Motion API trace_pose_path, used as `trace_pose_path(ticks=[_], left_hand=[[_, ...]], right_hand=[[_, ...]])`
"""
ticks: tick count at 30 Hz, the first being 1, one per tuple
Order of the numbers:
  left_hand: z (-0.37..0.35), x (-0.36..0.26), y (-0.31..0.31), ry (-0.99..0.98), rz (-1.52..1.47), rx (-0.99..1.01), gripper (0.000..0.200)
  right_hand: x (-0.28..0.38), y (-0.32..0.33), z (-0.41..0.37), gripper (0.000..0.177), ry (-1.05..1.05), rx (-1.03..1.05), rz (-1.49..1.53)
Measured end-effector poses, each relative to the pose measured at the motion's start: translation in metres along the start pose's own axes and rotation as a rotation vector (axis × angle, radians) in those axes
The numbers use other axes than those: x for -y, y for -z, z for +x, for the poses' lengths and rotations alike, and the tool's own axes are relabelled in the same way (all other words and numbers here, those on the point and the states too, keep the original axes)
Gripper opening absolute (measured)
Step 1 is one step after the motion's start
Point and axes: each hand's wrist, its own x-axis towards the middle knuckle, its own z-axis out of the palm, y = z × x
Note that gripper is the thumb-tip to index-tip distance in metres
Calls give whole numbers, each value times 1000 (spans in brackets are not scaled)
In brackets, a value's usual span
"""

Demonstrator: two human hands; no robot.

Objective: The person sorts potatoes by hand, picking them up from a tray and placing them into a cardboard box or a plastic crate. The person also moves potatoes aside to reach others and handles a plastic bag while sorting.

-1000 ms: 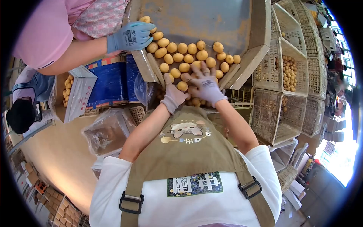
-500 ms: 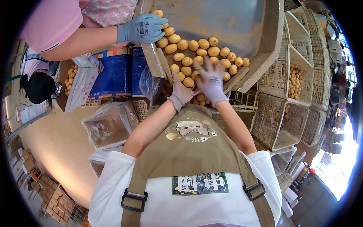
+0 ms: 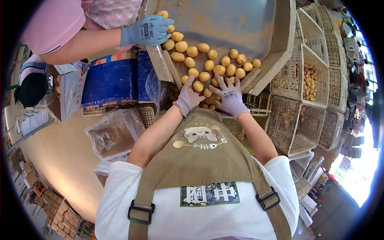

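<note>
Fingers of my left hand (image 3: 189, 98), in a pale grey-lilac knit glove, are spread quite wide, and they touch the edge of a loose group of small round yellow potatoes (image 3: 209, 65). Fingers of my right hand (image 3: 230, 97), in the same kind of glove, are also wide, and lie against the nearest ones. I do not see either hand closed on a potato. Between the two hands is one more potato (image 3: 207, 92), and just below it, close to my brown apron (image 3: 200, 160), are some others (image 3: 205, 106), partly hidden.

The main group rests at the near end of a grey metal table (image 3: 244, 24) with raised wooden sides (image 3: 269, 71). As I judge, the work is only partly done: some potatoes are already past the near end, but more are left on the metal. How many are below, I cannot tell.

At the left side, a co-worker's hand in a light blue glove (image 3: 148, 31) is beside the upper potatoes. Farther left is a blue covered surface (image 3: 110, 80), and nearer to me a carton lined with clear plastic (image 3: 114, 134). To my right stand pale plastic crates (image 3: 297, 130), and one holds a good pile of potatoes (image 3: 309, 82).
</note>
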Motion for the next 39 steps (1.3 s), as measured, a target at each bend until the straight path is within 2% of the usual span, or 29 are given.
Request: trace_pose_path(ticks=[1, 4, 12, 15, 16, 17, 18, 19, 20, 22, 23, 26, 28, 30, 32, 33, 35, 39], left_hand=[[-23, -49, -33, 150, -397, -50, 83], [-39, -77, -51, 266, -793, -80, 95], [-31, -70, -51, 292, -823, -139, 95], [-30, -69, -55, 282, -792, -140, 97], [-28, -67, -54, 298, -838, -75, 98], [-28, -64, -53, 318, -881, -12, 99], [-27, -62, -53, 339, -918, 56, 100], [-25, -62, -59, 368, -946, -24, 103], [-26, -64, -61, 367, -965, -28, 103], [-27, -69, -66, 361, -1008, -31, 103], [-28, -69, -68, 366, -1060, -30, 114], [-31, -74, -73, 364, -1032, -106, 114], [-28, -70, -66, 334, -1038, -19, 105], [-26, -64, -62, 308, -1037, 32, 101], [-25, -62, -61, 297, -1015, 54, 102], [-24, -62, -61, 333, -1022, -4, 102], [-22, -63, -62, 405, -1028, -117, 102], [-21, -63, -60, 415, -1006, -104, 103]], right_hand=[[1, 1, 0, 56, -10, -4, 20], [3, 0, 1, 57, -29, -15, 63], [3, -2, 0, 50, -21, -137, 100], [-27, -7, 8, 42, -73, -296, 561], [-36, 16, 8, 36, -173, -399, 353], [-57, 13, 10, 35, -153, -739, 105], [-70, 34, 14, 39, -344, -491, -51], [-90, 27, 20, 35, -410, -323, -165], [-98, 37, 26, 32, -438, -88, -190], [-101, 41, 45, 37, -432, 128, -256], [-101, 46, 54, 38, -443, 257, -209], [-101, 55, 46, 42, -506, 81, -35], [-95, 50, 33, 45, -399, -314, 206], [-76, 49, 21, 41, -327, -531, 929], [-62, 36, 20, 42, -234, -579, 1351], [-56, 31, 18, 44, -186, -604, 1563], [-50, 29, 11, 49, -174, -549, 1692], [-39, 36, -1, 47, -217, -437, 1957]])
